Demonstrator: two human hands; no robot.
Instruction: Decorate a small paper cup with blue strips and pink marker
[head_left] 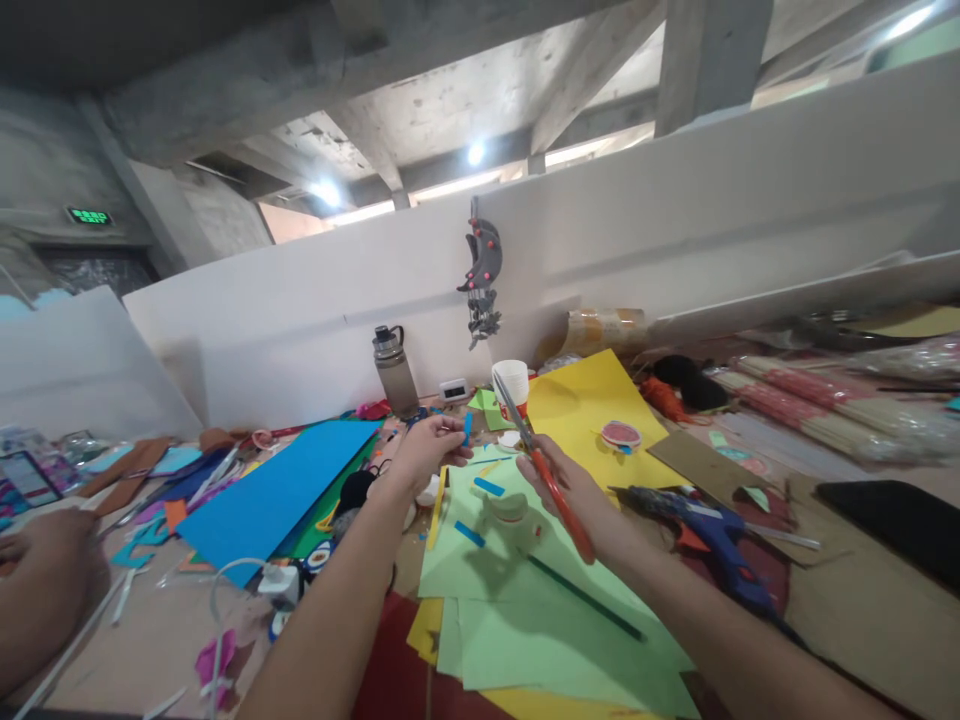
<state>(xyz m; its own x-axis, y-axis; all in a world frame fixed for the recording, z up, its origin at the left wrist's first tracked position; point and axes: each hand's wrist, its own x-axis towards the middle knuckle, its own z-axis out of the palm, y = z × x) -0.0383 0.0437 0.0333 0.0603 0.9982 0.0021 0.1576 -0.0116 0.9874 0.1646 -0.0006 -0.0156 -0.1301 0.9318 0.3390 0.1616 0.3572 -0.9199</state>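
Observation:
My left hand [433, 450] pinches a small blue paper strip [468, 428], held upright above the light green sheets [555, 620]. In my right hand [571, 487] is a pair of scissors with orange handles [559, 500], the blades pointing up and away to the left. I cannot tell if the blades are parted. Below the hands, two blue paper pieces [489, 487] lie on the green sheets, close to a small pale cup-like object [511, 510]. A dark green strip [585, 597] lies slanted nearer to me, and a yellow strip [437, 508] rests at the sheets' left edge.
Blue card [277, 490] lies left and yellow card [592, 400] behind right. A blue glue gun [720, 540] is at the right. A bottle [395, 375] and white paper cups [511, 380] stand at the back. Another person's hand [56, 580] is far left.

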